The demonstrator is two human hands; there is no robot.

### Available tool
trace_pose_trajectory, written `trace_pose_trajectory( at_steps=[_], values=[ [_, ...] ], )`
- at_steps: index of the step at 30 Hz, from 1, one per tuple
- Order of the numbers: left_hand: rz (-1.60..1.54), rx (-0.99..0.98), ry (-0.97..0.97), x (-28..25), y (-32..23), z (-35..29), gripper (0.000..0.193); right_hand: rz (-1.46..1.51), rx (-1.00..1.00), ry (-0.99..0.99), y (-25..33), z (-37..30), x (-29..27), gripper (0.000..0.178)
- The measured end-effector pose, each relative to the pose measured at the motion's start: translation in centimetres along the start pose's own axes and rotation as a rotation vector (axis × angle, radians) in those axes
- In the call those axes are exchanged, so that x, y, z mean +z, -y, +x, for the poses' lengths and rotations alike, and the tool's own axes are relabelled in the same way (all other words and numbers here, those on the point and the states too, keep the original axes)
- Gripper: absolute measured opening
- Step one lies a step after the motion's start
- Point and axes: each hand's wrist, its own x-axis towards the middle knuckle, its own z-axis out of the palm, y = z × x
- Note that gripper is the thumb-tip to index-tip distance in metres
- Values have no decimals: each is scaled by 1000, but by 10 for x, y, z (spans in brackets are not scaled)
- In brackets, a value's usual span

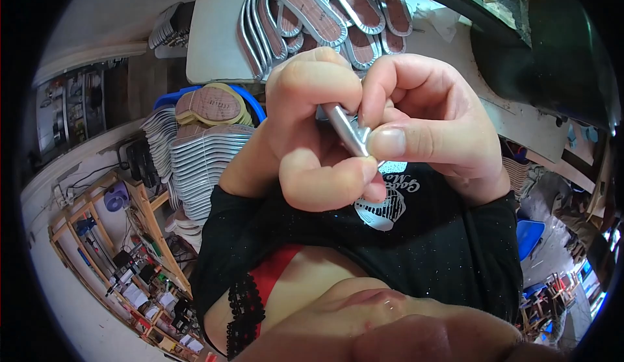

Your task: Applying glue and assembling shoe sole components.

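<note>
Premises: a workshop producing shoe insoles. Evidence: silver-edged insoles [309, 7] heaped across a white worktable [218, 33]; further insole stacks [205, 173] piled high beside it; a dark green machine [539, 56] overhanging the work surface; wooden shelving [154, 228] crowded with assorted supplies.

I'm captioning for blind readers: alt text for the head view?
A small silver metal part is pinched in a person's left hand, the right hand's thumb apparently touching its side, before a black top. Beyond the hands, silver-edged sole-shaped pieces lie on a white table; stacks of similar pieces stand at left.
</note>
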Motion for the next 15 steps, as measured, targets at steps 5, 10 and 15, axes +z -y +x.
trace_pose_trajectory(
  at_steps=[5, 10, 15],
  values=[
    [26, 13, 54, -1, -1, 1, 20, -56, -44, 34, -4, 3, -9, 21],
    [-37, -38, 87, -2, -3, 0, 20, -29, -66, -4, -6, 6, -9, 18],
    [-73, -58, 96, 0, -2, 0, 19, -85, -50, 0, -3, 7, -9, 17]
  ],
)
